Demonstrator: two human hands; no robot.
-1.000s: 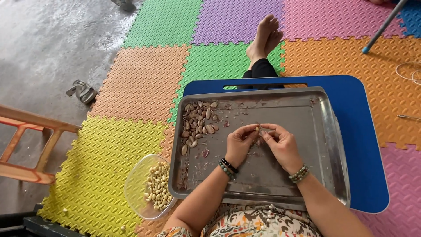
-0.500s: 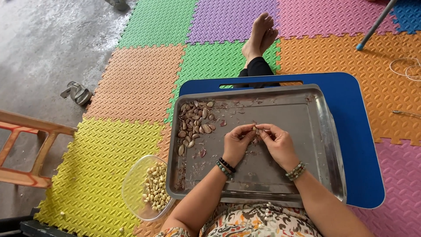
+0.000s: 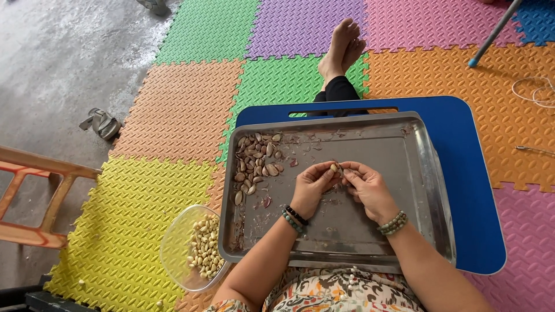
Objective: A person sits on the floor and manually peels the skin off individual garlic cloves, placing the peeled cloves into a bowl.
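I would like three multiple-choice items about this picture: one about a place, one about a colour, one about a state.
1. Where does the clear plastic bowl of pale peeled kernels sit?
A. on the yellow foam mat, left of the metal tray
B. inside the tray
C. on the blue board

2. What colour is the flat board under the grey metal tray?
A. red
B. blue
C. white

3. How are the left hand and right hand?
A. apart, resting flat
B. together, pinching one small kernel
C. lifting the tray

Answers: 1 A, the bowl lies beside the tray's left edge; 2 B, blue shows around the tray; 3 B, fingertips meet on the kernel.
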